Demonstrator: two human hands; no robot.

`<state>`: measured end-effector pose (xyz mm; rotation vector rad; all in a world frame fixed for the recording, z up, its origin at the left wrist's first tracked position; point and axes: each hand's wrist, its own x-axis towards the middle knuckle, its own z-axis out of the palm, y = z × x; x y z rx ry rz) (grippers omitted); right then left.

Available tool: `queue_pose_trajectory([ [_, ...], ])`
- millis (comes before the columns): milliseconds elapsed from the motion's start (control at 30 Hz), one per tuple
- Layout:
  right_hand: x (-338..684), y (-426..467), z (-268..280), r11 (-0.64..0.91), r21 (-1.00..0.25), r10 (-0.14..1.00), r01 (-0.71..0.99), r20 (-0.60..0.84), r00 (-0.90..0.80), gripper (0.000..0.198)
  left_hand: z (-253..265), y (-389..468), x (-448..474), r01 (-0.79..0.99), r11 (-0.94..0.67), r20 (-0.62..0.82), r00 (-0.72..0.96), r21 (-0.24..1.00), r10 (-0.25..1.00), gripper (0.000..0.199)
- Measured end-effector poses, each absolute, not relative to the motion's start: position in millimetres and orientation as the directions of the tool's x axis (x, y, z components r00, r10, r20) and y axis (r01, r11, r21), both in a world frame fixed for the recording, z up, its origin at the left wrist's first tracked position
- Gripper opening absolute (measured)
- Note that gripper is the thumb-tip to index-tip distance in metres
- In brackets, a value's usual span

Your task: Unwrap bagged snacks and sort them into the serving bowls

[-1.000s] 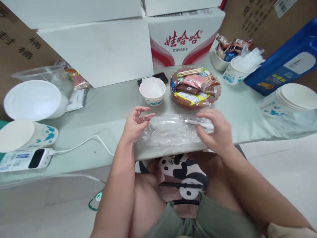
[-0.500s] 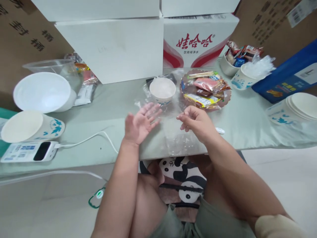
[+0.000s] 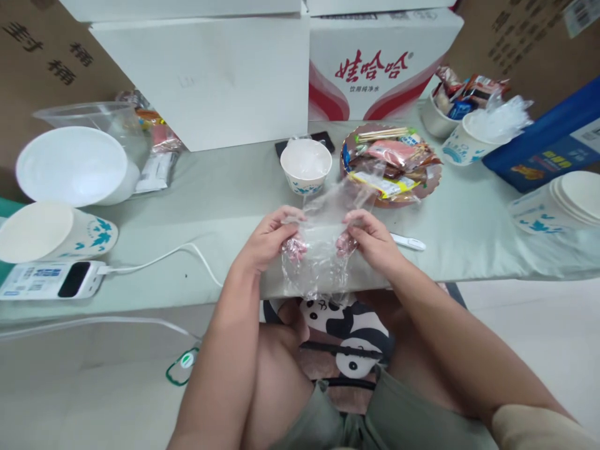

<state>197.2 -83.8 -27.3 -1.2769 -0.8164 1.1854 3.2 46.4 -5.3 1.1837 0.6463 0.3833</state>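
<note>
Left hand (image 3: 272,239) and right hand (image 3: 372,240) hold clear plastic (image 3: 316,265) between them.

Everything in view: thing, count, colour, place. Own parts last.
plastic film: one, clear, front centre
leaf-print bowls: several, white-blue, centre, left, right
flat object: one, black, behind centre bowl
snack dish: one, brown, right of centre
wrapped snacks: many, mixed, dish, back corners
slim object: one, white, right of film
plain bowls: count unclear, white, left, back right
tub: one, clear, back left
power bank: one, white, front left
cable: count unclear, white, left
container: one, blue, right
cartons: several, white, brown, back
tablecloth: one, pale green, table
panda-print item: one, multicoloured, below table
ring: one, green, floor left
shorts: one pair, green, bottom
legs: two, bare, bottom
left hand: one, bare, holding film
right hand: one, bare, holding film
</note>
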Motion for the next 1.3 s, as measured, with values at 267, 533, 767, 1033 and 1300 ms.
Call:
queue_pose_trajectory([
  [267, 209, -86, -30, 0.009, -0.988, 0.924, -0.151, -0.049, 0.379, 0.048, -10, 51, 12, -0.093, 0.231, -0.107, 0.684, 0.968, 0.722, 0.037],
  [533, 192, -78, -28, -0.119, -0.857, 0.886, -0.501, -0.32, 0.335, 0.053, -18, 49, 20, -0.224, 0.164, -0.031, 0.501, 0.961, 0.865, 0.035],
  [767, 186, -75, -26, -0.154, -0.951, 0.901, -0.269, -0.247, 0.357, 0.023, -15, 50, 12, -0.021, 0.421, -0.283, 0.71, 0.907, 0.645, 0.049],
  [1033, 194, -76, -20, -0.219, -0.958, 0.909, -0.184, -0.269, 0.317, 0.035, -12, 38, 17, 0.192, 0.282, -0.328, 0.734, 0.94, 0.594, 0.03],
  [1300, 200, -85, -13, -0.078, -0.938, 0.907, -0.338, -0.208, 0.366, 0.027, -4, 40, 14, -0.085, 0.387, -0.181, 0.778, 0.918, 0.601, 0.024],
])
